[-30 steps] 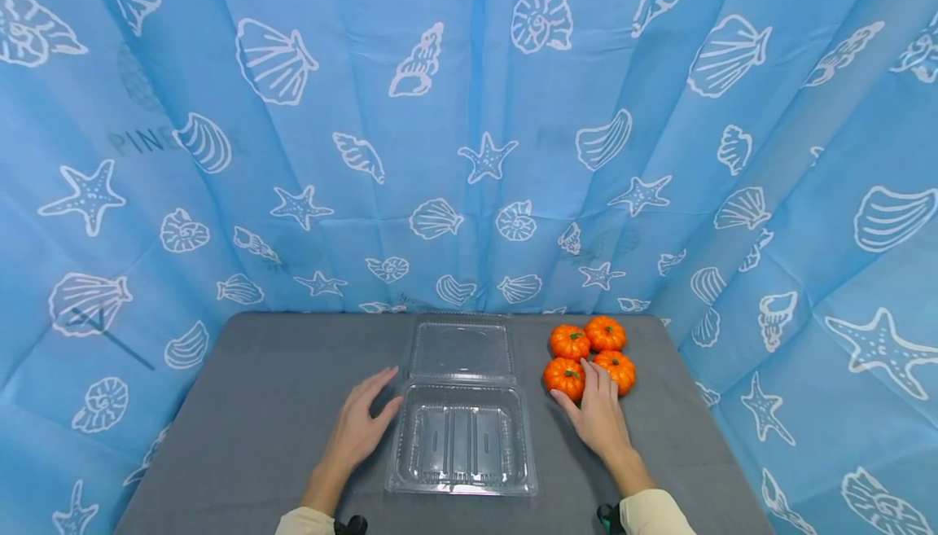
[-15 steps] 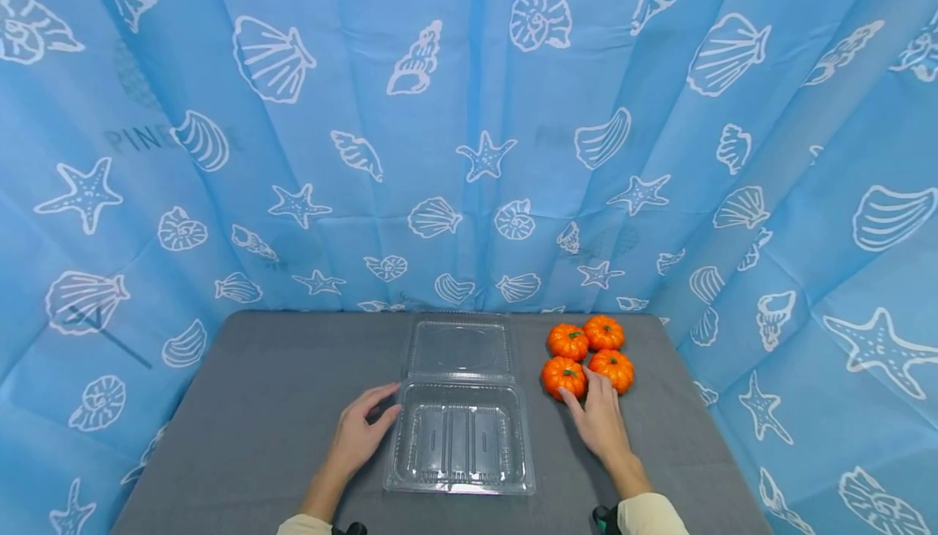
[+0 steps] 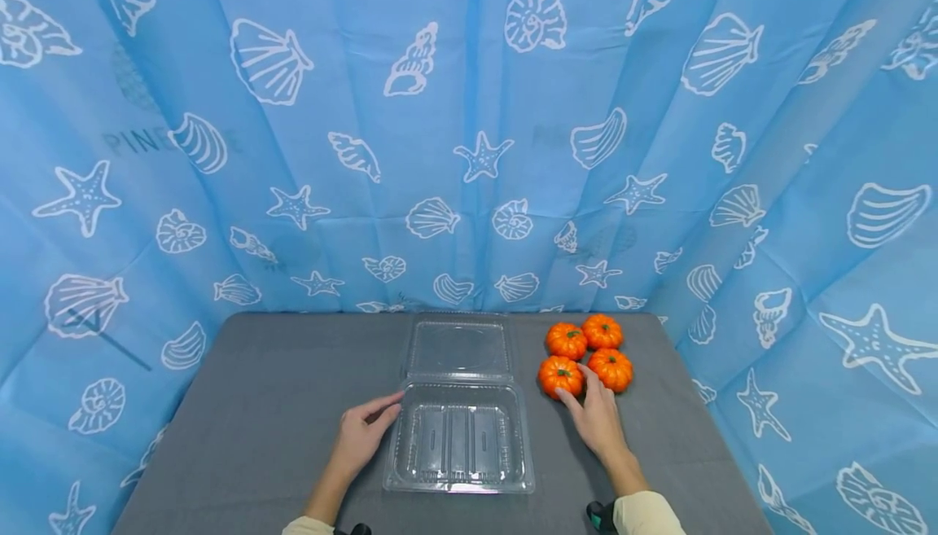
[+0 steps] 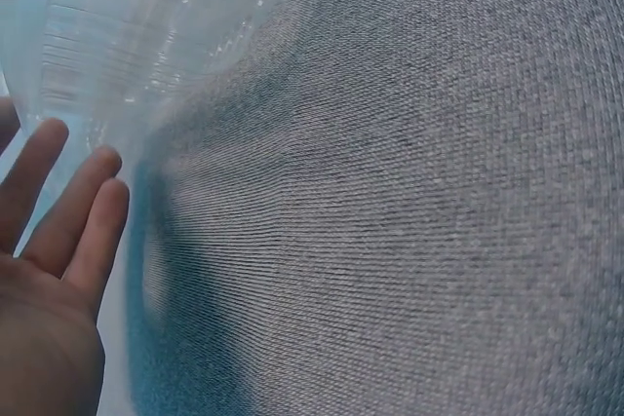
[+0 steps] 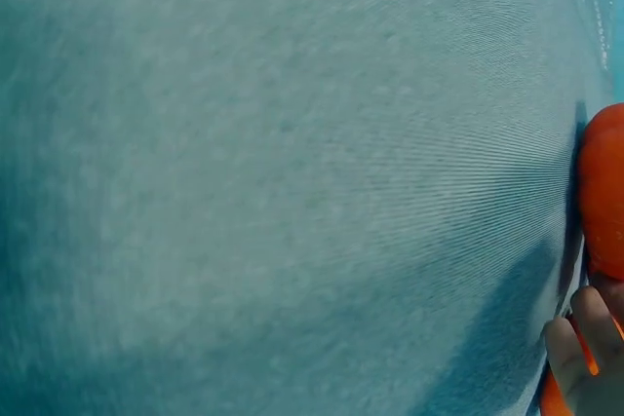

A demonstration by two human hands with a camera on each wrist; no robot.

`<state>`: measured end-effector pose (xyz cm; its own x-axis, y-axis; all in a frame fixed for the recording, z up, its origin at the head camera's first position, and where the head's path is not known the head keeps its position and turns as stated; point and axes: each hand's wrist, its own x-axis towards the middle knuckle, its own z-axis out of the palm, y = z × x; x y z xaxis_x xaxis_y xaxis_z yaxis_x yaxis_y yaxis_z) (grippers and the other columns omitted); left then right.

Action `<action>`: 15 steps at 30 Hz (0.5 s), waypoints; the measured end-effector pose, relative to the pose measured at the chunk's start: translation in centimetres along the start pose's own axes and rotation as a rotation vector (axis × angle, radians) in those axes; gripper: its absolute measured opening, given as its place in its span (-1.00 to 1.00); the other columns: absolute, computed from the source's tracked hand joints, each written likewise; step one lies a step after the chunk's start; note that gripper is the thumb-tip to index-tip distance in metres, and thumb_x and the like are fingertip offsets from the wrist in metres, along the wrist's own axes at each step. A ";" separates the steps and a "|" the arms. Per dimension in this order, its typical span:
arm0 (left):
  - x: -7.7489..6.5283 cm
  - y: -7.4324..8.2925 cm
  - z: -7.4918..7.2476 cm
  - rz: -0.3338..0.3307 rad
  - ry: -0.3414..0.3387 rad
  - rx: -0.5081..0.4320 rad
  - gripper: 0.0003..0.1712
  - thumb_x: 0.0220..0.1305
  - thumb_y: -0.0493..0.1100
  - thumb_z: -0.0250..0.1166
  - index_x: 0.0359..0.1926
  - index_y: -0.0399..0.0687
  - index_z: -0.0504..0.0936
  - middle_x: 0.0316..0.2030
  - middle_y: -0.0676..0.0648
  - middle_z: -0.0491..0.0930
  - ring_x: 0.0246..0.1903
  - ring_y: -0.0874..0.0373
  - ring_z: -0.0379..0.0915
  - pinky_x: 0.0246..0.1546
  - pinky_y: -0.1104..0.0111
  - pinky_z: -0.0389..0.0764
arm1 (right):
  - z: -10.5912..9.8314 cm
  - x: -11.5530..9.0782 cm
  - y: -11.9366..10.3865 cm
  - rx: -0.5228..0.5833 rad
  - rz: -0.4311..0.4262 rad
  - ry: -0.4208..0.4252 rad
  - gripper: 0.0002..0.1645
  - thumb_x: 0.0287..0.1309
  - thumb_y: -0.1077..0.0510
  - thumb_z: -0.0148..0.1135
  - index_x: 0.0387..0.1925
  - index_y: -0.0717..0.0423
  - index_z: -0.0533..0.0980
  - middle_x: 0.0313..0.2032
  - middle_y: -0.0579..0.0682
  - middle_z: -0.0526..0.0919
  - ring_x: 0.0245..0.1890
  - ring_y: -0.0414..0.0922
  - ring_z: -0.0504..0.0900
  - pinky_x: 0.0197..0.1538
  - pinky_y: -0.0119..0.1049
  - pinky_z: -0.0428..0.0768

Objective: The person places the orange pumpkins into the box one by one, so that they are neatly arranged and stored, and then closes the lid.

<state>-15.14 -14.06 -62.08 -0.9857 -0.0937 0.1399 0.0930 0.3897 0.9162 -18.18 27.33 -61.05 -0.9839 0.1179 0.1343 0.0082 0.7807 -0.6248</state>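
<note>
A clear plastic clamshell container [image 3: 396,482] stands on the grey table with its lid [image 3: 459,346] folded back flat. At the container's left rim is my left hand [image 3: 359,437], its thumb and index fingertips right at the edge. Its other fingers look nearly straight in the left wrist view. Four-lobed grouping aside, several small orange pumpkins sit to the right of the lid. My right hand [image 3: 599,421] holds the near-left pumpkin [image 3: 560,374] between thumb and fingers; in the right wrist view part of a pumpkin [image 5: 604,192] shows beside the fingers.
Close behind the held one are the back-left pumpkin [image 3: 567,341] and back-right pumpkin [image 3: 602,331]. The front-right pumpkin [image 3: 611,370] lies beside my right fingers. A blue curtain [image 3: 469,111] with white shells hangs along the table's [image 3: 293,388] back and sides.
My left thumb and index finger have drawn closer together at the container's rim. My right thumb and fingers have closed in around the near-left pumpkin.
</note>
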 end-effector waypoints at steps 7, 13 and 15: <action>0.1 -0.3 0.1 -0.038 0.018 -0.006 -0.76 0.25 -0.11 0.47 -0.04 0.11 0.83 -0.08 0.00 0.81 -0.07 0.32 0.71 -0.06 0.55 0.65 | -0.2 -0.2 -0.2 0.074 -0.011 0.017 -0.20 0.35 -0.06 0.32 0.44 0.24 0.28 0.20 0.41 0.45 0.22 0.32 0.43 0.31 0.25 0.40; 0.0 -0.4 0.0 -0.105 -0.041 -0.206 -0.66 0.19 -0.20 0.51 0.01 -0.09 0.79 0.01 -0.13 0.78 0.00 0.23 0.72 -0.05 0.59 0.65 | -0.9 0.0 -0.7 0.106 0.027 -0.003 -0.23 0.47 -0.18 0.13 0.52 0.07 0.22 0.26 0.35 0.34 0.27 0.30 0.39 0.34 0.30 0.37; 0.0 -0.5 0.0 -0.138 -0.058 -0.270 -0.62 0.17 -0.23 0.51 0.04 -0.15 0.77 0.05 -0.16 0.75 0.04 0.18 0.71 -0.03 0.58 0.66 | -1.2 0.1 -0.9 0.105 0.041 -0.015 -0.23 0.49 -0.23 0.06 0.54 -0.01 0.19 0.26 0.31 0.31 0.28 0.29 0.38 0.35 0.29 0.37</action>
<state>-15.14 -14.24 -62.52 -0.9973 -0.0735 -0.0069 -0.0156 0.1182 0.9929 -18.05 27.38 -59.56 -0.9857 0.1385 0.0962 0.0303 0.7066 -0.7070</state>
